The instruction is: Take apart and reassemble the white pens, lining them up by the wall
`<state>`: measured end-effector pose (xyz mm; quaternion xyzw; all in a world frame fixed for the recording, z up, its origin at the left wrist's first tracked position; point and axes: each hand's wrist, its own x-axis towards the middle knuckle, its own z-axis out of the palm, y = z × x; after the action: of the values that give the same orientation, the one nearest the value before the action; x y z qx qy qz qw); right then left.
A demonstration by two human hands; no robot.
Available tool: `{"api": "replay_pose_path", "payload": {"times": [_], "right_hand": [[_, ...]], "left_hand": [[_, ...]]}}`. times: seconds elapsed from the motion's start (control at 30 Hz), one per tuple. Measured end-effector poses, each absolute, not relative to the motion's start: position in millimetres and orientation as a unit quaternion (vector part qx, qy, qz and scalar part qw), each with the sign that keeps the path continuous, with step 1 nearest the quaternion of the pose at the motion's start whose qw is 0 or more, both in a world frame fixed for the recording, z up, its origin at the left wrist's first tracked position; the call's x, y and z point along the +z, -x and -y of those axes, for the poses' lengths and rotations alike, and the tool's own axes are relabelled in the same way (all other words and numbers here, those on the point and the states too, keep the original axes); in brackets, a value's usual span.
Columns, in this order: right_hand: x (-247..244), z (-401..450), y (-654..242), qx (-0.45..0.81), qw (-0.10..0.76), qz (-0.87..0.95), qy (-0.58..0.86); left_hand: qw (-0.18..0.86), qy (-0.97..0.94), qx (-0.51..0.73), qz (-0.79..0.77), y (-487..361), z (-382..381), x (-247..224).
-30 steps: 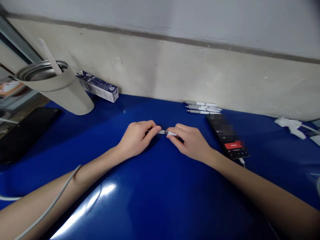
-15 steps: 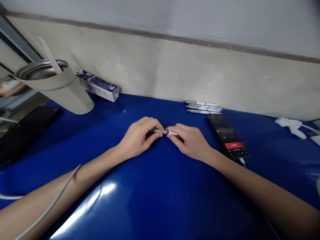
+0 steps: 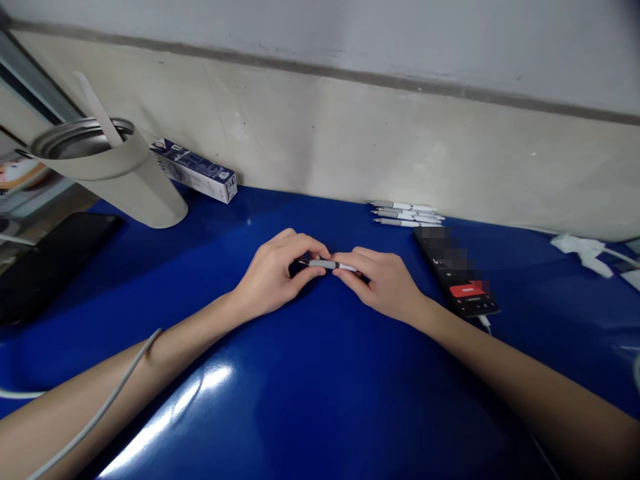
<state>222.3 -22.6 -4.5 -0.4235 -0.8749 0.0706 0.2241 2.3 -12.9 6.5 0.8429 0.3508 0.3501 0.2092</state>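
Note:
A grey and white pen (image 3: 325,265) lies level between my two hands, its pointed tip toward the left. My left hand (image 3: 280,270) pinches its grey part between thumb and fingers. The white end is gripped by my right hand (image 3: 383,280), whose fingers hide part of it. Several similar pens (image 3: 405,215) rest side by side against the wall, beyond my right hand. Beside my right wrist is a phone (image 3: 457,277) with a lit screen, its lower end joined to a white cable.
On the blue table (image 3: 310,393) a beige tumbler (image 3: 135,183) with a straw stands at the left, near a blue and white box (image 3: 197,172) and a black object (image 3: 55,263). A cable (image 3: 107,407) crosses my left forearm. White plastic (image 3: 583,253) lies at the right.
My left fingers have shifted slightly on the pen, and more of its grey part shows. My right hand has barely moved.

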Motion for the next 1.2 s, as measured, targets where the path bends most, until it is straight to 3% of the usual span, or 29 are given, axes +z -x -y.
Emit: {"api": "replay_pose_path", "payload": {"times": [0.13,0.33,0.47,0.8,1.2], "right_hand": [[0.0,22.1,-221.4,0.109,0.252,0.861,0.428],[1.4,12.9,-227.5,0.286,0.405,0.745,0.446],[-0.8,6.8,-230.2,0.351,0.453,0.692,0.438],[0.7,6.2,-228.0,0.388,0.405,0.716,0.415],[2.9,14.2,-223.0,0.457,0.465,0.660,0.374]], "left_hand": [[0.208,-0.828,0.354,-0.382,-2.9,13.1,3.9],[0.225,-0.812,0.350,-0.409,-3.8,12.9,0.4],[0.228,-0.816,0.342,-0.406,-4.0,13.0,0.3],[0.234,-0.826,0.324,-0.396,-4.3,13.6,0.3],[0.246,-0.827,0.317,-0.395,-4.1,13.5,2.1]]}}
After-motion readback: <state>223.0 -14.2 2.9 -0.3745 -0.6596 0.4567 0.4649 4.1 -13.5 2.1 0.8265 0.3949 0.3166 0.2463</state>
